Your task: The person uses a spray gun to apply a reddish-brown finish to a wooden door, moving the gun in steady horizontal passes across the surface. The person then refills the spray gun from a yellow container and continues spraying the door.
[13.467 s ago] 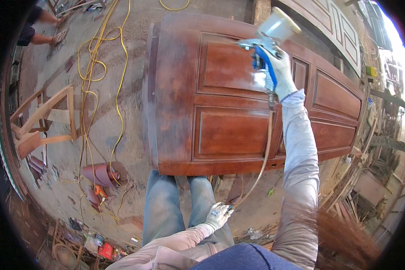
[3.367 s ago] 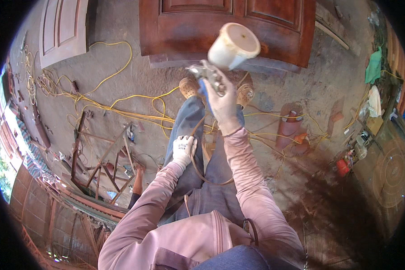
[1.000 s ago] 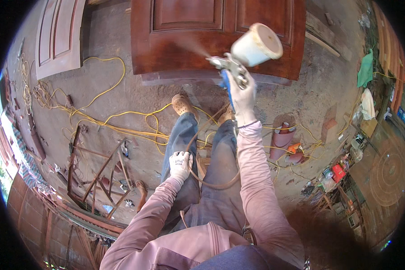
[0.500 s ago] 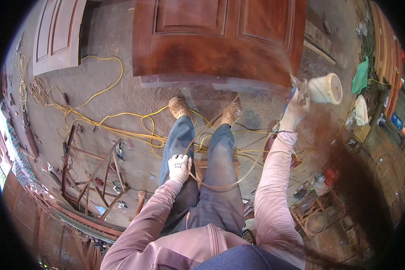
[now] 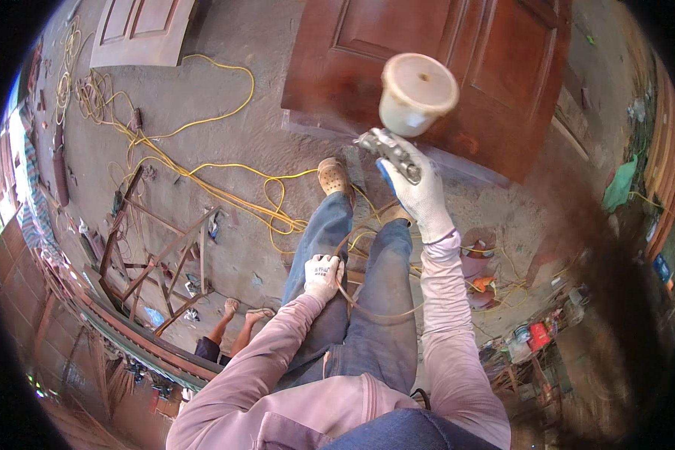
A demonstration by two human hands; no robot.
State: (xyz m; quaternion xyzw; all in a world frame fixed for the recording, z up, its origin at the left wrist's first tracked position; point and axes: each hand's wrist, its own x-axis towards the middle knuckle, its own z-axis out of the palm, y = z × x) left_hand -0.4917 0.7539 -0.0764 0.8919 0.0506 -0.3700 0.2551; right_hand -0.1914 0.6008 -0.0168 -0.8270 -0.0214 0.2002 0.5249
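Note:
My gloved right hand (image 5: 425,196) is closed round the handle of a metal spray gun (image 5: 394,155). A whitish paint cup (image 5: 420,90) sits on the gun, its round lid toward me. The gun is over the near edge of a red-brown panelled door (image 5: 341,79), its nozzle pointing left, with a faint haze near it. My left hand (image 5: 324,277), also gloved, is closed round a thin brownish hose (image 5: 382,313) in front of my left thigh. The hose loops across my legs toward the right arm, which hides part of it.
Yellow cords (image 5: 225,193) run across the floor past my feet. An unpainted pale door (image 5: 139,37) lies at the far left. A wooden frame (image 5: 157,259) stands at left, near another person's bare legs (image 5: 232,322). Cluttered goods (image 5: 529,337) are at right. A dark smear covers part of the right side.
My right hand has swung the spray gun left from the door's right corner, turning its nozzle leftward. The view has shifted, and more of the other person's legs shows. My left hand keeps the hose.

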